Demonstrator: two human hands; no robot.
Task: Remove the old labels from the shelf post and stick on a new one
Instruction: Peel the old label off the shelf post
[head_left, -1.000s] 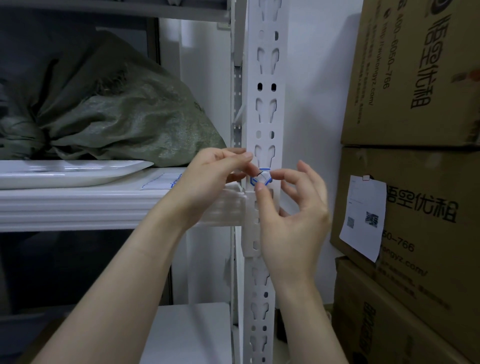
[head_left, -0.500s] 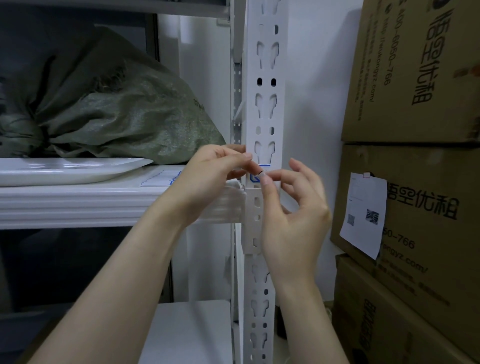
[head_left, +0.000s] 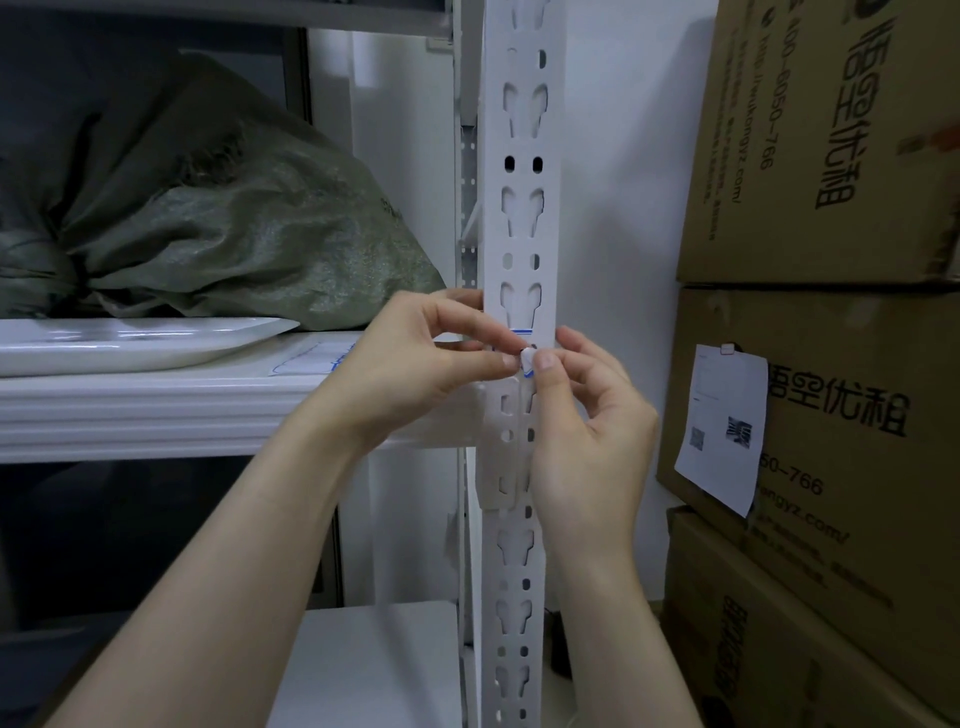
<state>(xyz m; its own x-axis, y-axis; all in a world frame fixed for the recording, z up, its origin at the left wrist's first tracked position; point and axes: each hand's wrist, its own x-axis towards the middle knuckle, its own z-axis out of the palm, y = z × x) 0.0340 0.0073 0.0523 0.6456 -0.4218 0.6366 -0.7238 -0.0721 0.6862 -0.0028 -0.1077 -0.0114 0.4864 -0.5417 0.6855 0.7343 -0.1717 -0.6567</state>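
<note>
Pinching: the left hand (head_left: 415, 374) and right hand (head_left: 587, 431) both hold a small white label (head_left: 527, 361) with a blue edge, at the front of the post (head_left: 522, 218).
Left fingers (head_left: 483, 364): thumb and forefinger are closed narrow on the label's left side; the other fingers are curled.
Right fingers (head_left: 545, 364): the thumb tip is pressed to the label's right side with the forefinger behind it; the remaining fingers are loosely bent, off the post.
Label: crumpled, at shelf height, just in front of the post face; whether it is attached to the post cannot be told.
Strip (head_left: 521, 329): short, blue-lined, flat on the post just above the label.
Post: white, upright, slotted along its length.
Shelf (head_left: 156, 410): white, left of the post; it carries a green sack (head_left: 234, 223) with a white tray (head_left: 130, 343) in front of it; a blue-edged sticker (head_left: 306, 361) lies flat near the left hand.
Boxes (head_left: 831, 156): brown, stacked right of the post and apart from it; a white slip (head_left: 722, 426) hangs on the middle one.
</note>
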